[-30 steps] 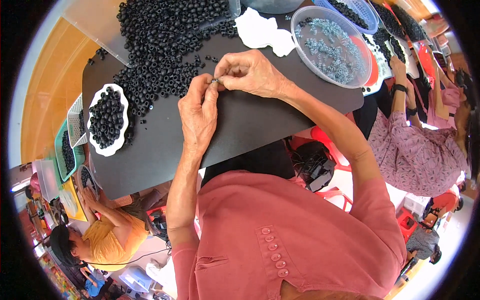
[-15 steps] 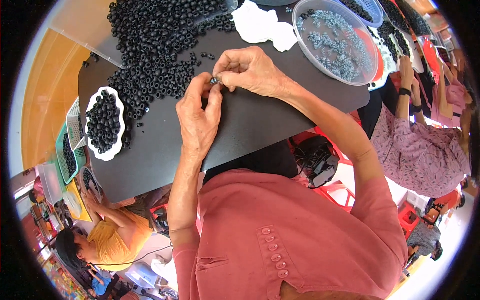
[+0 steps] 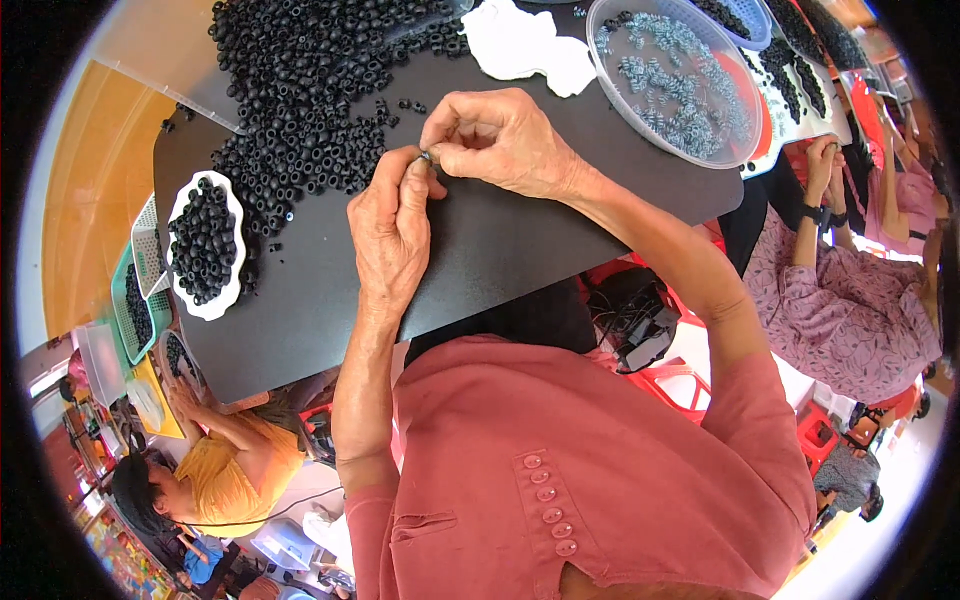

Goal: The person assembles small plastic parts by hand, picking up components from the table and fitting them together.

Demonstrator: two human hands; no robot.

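Over the dark table, the fingertips of my left hand (image 3: 388, 225) and my right hand (image 3: 500, 145) meet. A tiny dark piece with a greyish glint (image 3: 425, 156) is pinched between them, mostly covered by the fingers, so its kind is unclear. My left thumb and forefinger press on it from the near side. My right thumb and forefinger close in from the right. Beyond the hands spreads a big heap of small black hollow plastic pieces (image 3: 300, 110). A clear round tub (image 3: 745, 150) at the far right holds many small metal springs (image 3: 665, 75).
A white scalloped dish (image 3: 232, 285) of black pieces stands at the left table edge, beside a green basket (image 3: 128, 335). A crumpled white cloth (image 3: 520, 45) lies beyond my hands. Co-workers sit at left, in a yellow shirt (image 3: 240, 485), and at right, in a patterned top (image 3: 840, 310).
My fingers have closed tighter around the small piece; the grey, spring-like part that showed at my fingertips is now mostly hidden. Both hands have shifted slightly left.
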